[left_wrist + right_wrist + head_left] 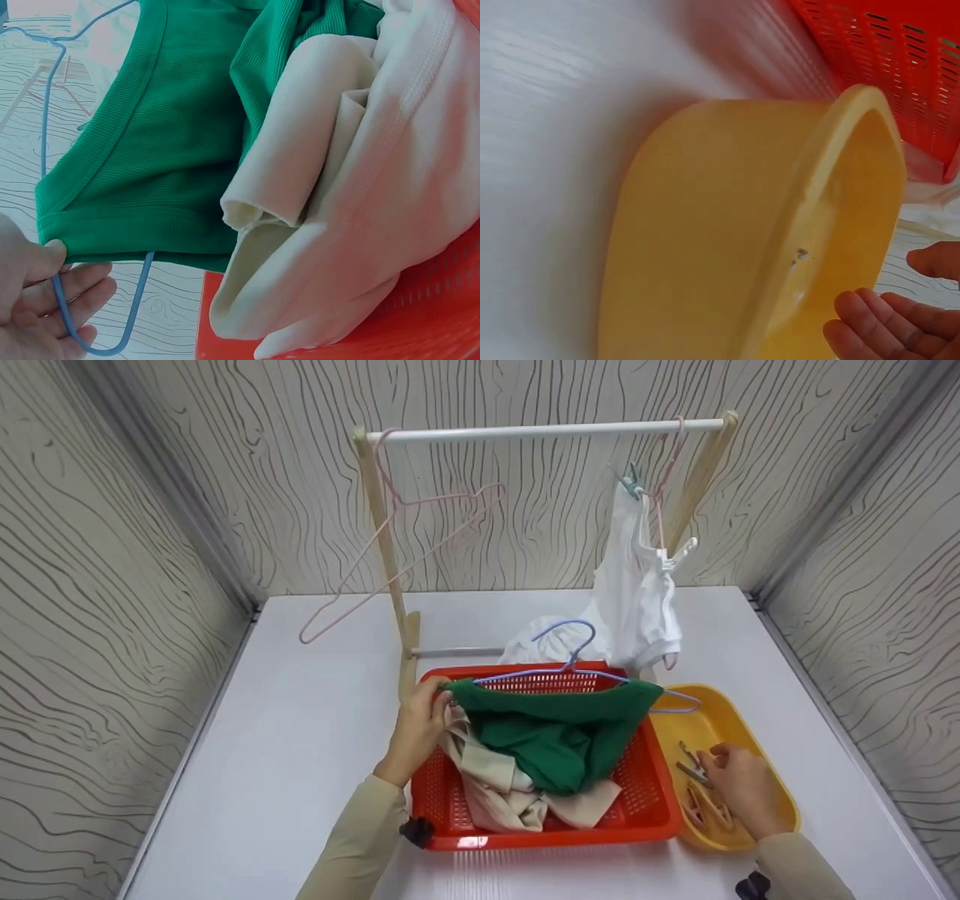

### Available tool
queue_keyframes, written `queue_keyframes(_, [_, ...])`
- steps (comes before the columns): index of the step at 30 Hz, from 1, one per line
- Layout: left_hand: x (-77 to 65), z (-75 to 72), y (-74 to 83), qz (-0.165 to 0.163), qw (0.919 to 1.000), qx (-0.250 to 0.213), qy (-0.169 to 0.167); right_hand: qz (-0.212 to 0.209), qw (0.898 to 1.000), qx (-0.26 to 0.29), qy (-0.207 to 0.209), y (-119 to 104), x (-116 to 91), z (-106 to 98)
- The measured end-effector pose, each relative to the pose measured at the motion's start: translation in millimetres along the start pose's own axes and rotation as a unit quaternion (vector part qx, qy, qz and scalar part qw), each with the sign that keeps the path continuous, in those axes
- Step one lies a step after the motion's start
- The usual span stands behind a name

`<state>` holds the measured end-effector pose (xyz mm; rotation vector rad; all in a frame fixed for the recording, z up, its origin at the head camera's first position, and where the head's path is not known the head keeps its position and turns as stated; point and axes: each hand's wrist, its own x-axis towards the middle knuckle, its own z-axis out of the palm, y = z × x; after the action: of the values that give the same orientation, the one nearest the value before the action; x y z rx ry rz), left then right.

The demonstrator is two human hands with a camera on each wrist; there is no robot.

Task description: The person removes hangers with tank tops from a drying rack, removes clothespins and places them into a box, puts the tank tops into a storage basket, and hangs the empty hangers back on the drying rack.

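Note:
My left hand (420,727) pinches the top corner of a green ribbed garment (540,716) together with one end of a blue hanger (577,660). In the left wrist view, the thumb presses the green corner (52,225) and the hanger's end loop (135,307) passes by the fingers. The garment drapes over a beige cloth (487,772) inside a red basket (555,840). On the right, my right hand (742,787) is over a yellow basin (784,810), close to several clothespins (697,802). Its thumb and fingers are apart in the right wrist view, holding nothing.
Behind the basket stands a rack with a white rail (547,431) and wooden posts. A pink hanger (442,499) hangs at left. White clothing (630,577), clipped by a green clothespin (631,484) and a white clothespin (679,553), hangs at right, its lower part reaching the table (247,720).

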<state>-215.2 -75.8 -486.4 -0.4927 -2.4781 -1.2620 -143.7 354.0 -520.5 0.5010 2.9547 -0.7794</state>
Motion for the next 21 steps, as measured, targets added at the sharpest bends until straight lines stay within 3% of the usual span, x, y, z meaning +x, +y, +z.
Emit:
queue_keyframes(11, [1.0,1.0,-1.0,0.006,1.0000,0.001,0.004,-0.087,0.992,0.021,0.089,-29,-12,-8])
queue_keyframes(21, [0.6,0.4,-0.2,0.001,1.0000,-0.001,0.002,-0.117,0.985,0.042,0.119,-54,-23,-16])
